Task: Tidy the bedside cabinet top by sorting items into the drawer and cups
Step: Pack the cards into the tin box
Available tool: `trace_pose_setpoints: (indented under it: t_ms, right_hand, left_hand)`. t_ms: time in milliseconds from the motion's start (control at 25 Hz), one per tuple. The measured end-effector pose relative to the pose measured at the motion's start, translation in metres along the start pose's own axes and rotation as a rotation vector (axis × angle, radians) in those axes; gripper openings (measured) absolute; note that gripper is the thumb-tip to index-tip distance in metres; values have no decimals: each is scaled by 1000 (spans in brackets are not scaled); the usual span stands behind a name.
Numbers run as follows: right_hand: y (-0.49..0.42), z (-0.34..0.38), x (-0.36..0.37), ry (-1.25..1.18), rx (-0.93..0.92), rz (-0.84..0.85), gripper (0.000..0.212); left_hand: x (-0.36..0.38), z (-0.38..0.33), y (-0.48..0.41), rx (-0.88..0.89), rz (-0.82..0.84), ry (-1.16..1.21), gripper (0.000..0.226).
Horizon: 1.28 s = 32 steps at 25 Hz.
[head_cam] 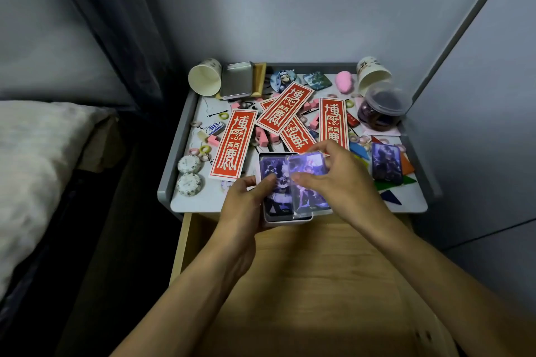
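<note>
Left hand (pixel 246 201) grips white card box (pixel 287 219); right hand (pixel 333 180) pinches a sleeved card (pixel 308 167) over it.

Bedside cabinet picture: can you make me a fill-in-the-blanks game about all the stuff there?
The long paper strips are coloured ___. At the back of the cabinet top are ___ paper cups. The right hand pinches a purple ___.
Missing words: red; two; card.
</note>
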State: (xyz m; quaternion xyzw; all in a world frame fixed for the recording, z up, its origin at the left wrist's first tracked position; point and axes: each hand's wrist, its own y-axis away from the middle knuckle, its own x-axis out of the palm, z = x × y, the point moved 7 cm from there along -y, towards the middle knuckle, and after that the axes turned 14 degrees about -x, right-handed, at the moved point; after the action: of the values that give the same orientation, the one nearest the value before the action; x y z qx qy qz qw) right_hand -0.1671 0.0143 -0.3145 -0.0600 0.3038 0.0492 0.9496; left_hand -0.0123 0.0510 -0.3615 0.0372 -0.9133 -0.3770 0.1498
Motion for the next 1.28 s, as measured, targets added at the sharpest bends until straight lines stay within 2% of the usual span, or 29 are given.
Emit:
trace_pose_setpoints:
  t_ms: [80,280,520,800,1040,1160,1280]
  right_hand:
    - [-2,-1,-2,-9,11,46,38]
    - [-5,4,-1,-206,34,109,21]
    - [-1,9,7,38,-91,54,21]
    - [4,16,8,227,-218,49,35]
    - [8,24,14,320,-261,78,42]
    - [10,24,18,303,-277,155,54]
    - [13,17,24,210,-230,275,77]
  left_hand:
    - [-2,-1,1,-3,-4,9,37]
    - [4,2,3,-29,62,-53,38]
    - [8,6,4,-46,84,-69,36]
    - [10,3,7,-28,99,-44,27]
    - [2,7,1,-42,48,-24,37]
    - [-1,6,-1,-43,45,-5,38]
    - [-2,4,-3,-41,42,-5,36]
